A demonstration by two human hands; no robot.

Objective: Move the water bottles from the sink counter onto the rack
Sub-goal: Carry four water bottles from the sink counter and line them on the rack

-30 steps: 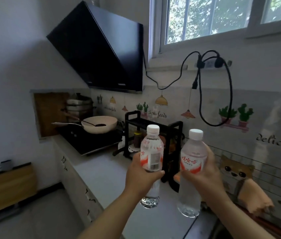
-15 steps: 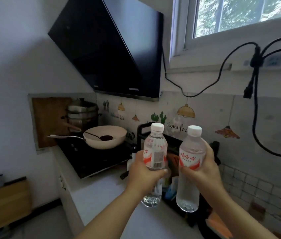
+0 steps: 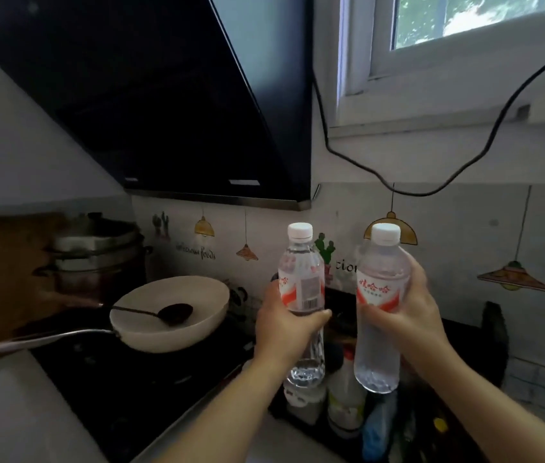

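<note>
Two clear plastic, white-capped, red-labelled bottles in play: left water bottle (image 3: 301, 285) and right water bottle (image 3: 379, 295). Both are held upright in the air, side by side but apart, above the black metal rack (image 3: 495, 342); neither is set down yet

Left grip (image 3: 284, 329) is wrapped round the left water bottle at the label's lower edge; right grip (image 3: 415, 315) is wrapped round the right water bottle at mid-body

Step judged to be placement on the rack's top tier, most of which is hidden behind the bottles and grips

- Bottles to be kept vertical and lowered base-first, one at a time, so the landing spot can be seen
- Each base to be seated fully on the tier, away from the edge, before its grip is loosened
- A gap to be left between the two so neither gets knocked on release
- The condiment containers (image 3: 344, 399) on the lower level to be cleared on the way down
- The white frying pan (image 3: 171, 315) and the black cooktop (image 3: 114, 372) lie left of the rack on the pale bench (image 3: 13, 412); the left elbow to be kept clear of the pan handle
</note>
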